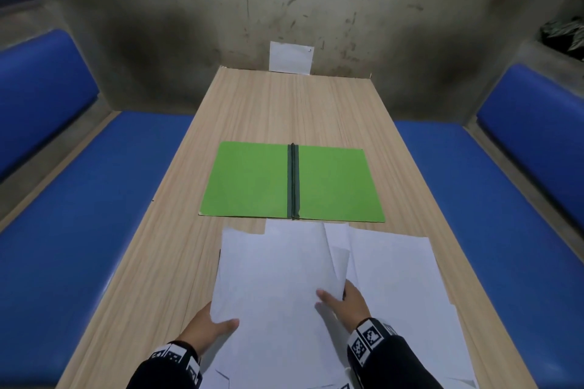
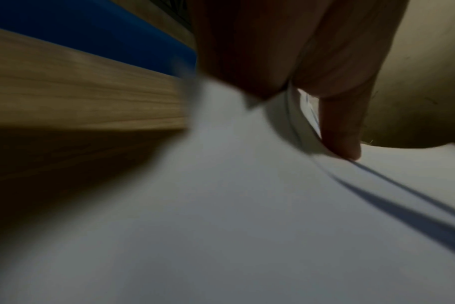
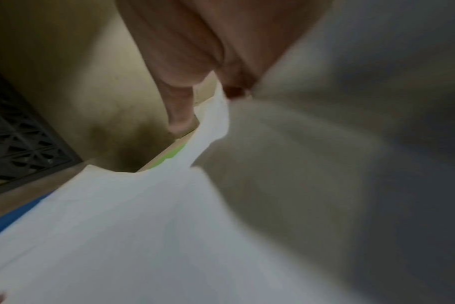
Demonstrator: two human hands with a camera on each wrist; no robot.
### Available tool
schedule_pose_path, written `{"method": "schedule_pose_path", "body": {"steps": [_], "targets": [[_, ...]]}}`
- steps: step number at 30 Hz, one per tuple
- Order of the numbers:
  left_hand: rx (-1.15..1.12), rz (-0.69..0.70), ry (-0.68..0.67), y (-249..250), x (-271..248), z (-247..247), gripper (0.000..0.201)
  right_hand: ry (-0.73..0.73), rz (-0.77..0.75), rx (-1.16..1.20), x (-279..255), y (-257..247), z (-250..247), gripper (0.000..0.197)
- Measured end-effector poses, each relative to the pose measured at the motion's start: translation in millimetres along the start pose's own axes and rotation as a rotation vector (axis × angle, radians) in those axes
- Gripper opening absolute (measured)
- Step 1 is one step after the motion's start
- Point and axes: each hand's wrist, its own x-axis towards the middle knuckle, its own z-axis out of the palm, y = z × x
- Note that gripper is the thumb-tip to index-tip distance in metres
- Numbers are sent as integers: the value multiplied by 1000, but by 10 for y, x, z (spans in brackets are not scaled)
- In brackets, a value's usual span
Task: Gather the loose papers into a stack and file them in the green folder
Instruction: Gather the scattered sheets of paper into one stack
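A green folder (image 1: 252, 181) lies open and flat in the middle of the wooden table (image 1: 284, 104), with a dark spine down its centre. Just in front of it white papers (image 1: 271, 278) overlap in a loose pile. My left hand (image 1: 210, 324) grips the left edge of the top sheets, thumb on top. My right hand (image 1: 343, 300) pinches the right edge of the same sheets, thumb over them and fingers beneath. In the left wrist view the thumb (image 2: 340, 131) presses on several sheet edges (image 2: 296, 127). The right wrist view shows a sliver of the green folder (image 3: 173, 155) past lifted paper (image 3: 133, 216).
More loose sheets (image 1: 407, 287) spread to the right beneath my right wrist. A white card (image 1: 290, 57) leans on the stained wall at the table's far end. Blue benches (image 1: 94, 215) run along both sides of the table.
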Motion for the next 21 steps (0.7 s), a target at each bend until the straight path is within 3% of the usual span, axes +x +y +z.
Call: {"method": "schedule_pose_path", "body": {"steps": [2, 4, 6, 8, 9, 11, 12, 17, 21], "targets": [[28, 7, 3, -5, 2, -3, 41, 182, 77, -75, 68, 6, -72, 41], [33, -2, 7, -13, 12, -2, 40, 328, 185, -101, 110, 17, -162, 46], [31, -9, 7, -30, 23, -8, 39, 289, 246, -81, 159, 39, -209, 44], [29, -1, 5, -48, 42, -13, 38, 213, 250, 2, 180, 52, -205, 23], [23, 1, 1, -54, 45, -14, 38, 194, 230, 10, 180, 58, -202, 10], [6, -5, -8, -57, 45, -13, 40, 237, 182, -11, 182, 59, -242, 22], [-3, -8, -12, -50, 35, -9, 40, 271, 164, -3, 155, 27, -284, 20], [-20, -27, -3, -68, 21, -27, 49, 622, -43, 101, 9, -268, -730, 24], [-11, -44, -16, -64, 5, -37, 44, 839, -177, 334, -120, -566, -1184, 22]]}}
